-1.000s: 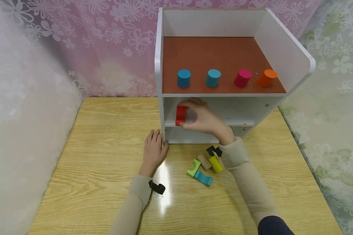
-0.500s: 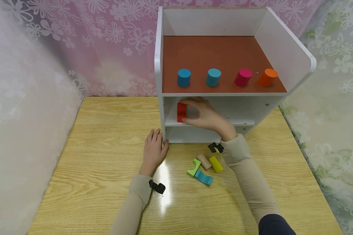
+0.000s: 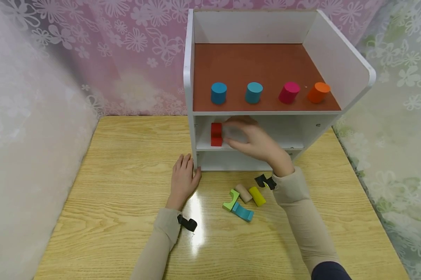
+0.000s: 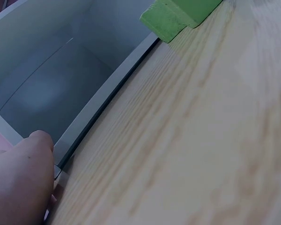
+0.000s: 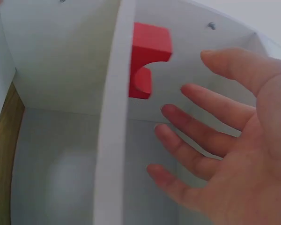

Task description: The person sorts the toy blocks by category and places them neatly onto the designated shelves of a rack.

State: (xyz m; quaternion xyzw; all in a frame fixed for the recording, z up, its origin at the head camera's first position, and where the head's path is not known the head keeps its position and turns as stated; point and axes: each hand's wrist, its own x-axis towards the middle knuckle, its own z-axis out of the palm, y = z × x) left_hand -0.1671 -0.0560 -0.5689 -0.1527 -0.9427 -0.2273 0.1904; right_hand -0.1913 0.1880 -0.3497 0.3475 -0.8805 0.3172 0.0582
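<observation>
A red arch-shaped block stands on the middle shelf of a white shelf unit, near its left side. My right hand is just to the right of the block, apart from it. In the right wrist view its fingers are spread and hold nothing, and the curved notch of the red block faces the hand. My left hand rests on the table at the unit's lower left corner. The left wrist view shows its thumb against that corner.
Blue, light blue, pink and orange cylinders stand on the brown top. Before the unit lie a green arch block, a blue curved block, a tan half-round block and a yellow cylinder.
My right hand held the red arch block and set it slightly deeper on the middle shelf. It has let go and drawn back to the right. The left hand has stayed still.
</observation>
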